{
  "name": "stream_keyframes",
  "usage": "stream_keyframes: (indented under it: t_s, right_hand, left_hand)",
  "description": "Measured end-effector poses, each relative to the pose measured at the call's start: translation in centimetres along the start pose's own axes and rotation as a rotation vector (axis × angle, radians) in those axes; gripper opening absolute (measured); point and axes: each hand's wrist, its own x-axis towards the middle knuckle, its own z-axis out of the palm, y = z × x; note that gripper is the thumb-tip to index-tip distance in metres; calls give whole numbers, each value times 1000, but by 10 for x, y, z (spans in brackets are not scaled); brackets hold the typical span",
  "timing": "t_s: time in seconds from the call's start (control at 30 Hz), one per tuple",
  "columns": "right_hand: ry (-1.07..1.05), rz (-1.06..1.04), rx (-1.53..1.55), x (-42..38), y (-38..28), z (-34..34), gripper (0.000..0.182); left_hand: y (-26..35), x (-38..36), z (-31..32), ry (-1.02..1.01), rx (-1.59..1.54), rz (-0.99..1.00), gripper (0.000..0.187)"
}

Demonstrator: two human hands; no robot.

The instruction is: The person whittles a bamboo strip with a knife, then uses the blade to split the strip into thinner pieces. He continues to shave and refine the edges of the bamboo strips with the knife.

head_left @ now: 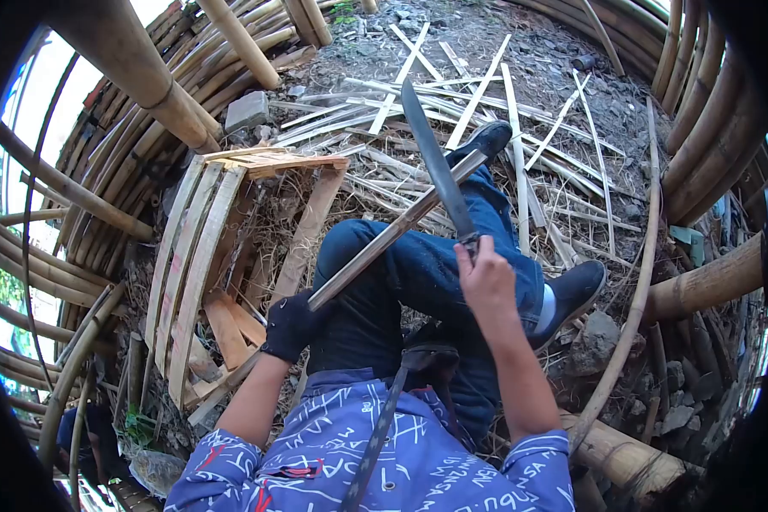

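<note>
My left hand [292, 326], in a black glove, is closed around the lower end of a long bamboo strip [384, 240]. The strip slants up to the right across my legs. In my bare right hand [486, 277] I grip the handle of a machete [438, 158], its long dark blade pointing up and away from me. The blade crosses the strip near the strip's upper end in this view. Beyond my shoes, many pale split bamboo slats [478, 107] lie crisscrossed on the ground.
A wooden crate [198, 264] lies on its side at my left. Behind it are a grey block [247, 111] and thick bamboo poles [145, 77]. More bamboo poles [725, 154] line the right, with a rock [596, 343] near my shoe. Another person [94, 439] shows at lower left.
</note>
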Motion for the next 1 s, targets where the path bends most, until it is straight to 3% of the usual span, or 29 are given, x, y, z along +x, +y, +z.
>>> stream_keyframes:
  t_s: [0.1,0.17,0.23,0.3,0.43,0.63,0.77,0.9,0.97,1.0]
  right_hand:
    - [-32,-1,54,-6,0,-1,39]
    - [-26,-121,-20,2,15,-14,39]
    - [-60,-59,-20,10,15,-18,38]
    - [-74,149,100,9,9,-4,38]
    - [-119,-11,49,-3,10,-6,44]
    - [-61,134,62,16,22,0,50]
    - [-194,13,39,7,21,-17,50]
    - [-47,153,151,24,36,4,52]
    - [-63,91,154,7,19,12,52]
    - [-190,79,81,0,12,5,51]
  left_hand:
    - [-1,0,3,-8,45,-12,56]
    - [-3,1,5,47,19,15,56]
    - [-1,2,2,50,44,18,56]
    - [2,-4,7,56,51,16,56]
    - [6,-5,6,102,49,71,50]
    - [10,-8,0,111,-27,121,39]
    - [7,-5,5,135,-8,120,38]
    - [13,-5,-4,129,-17,129,37]
    - [17,-2,-6,114,5,97,37]
    - [15,-2,-5,117,6,95,37]
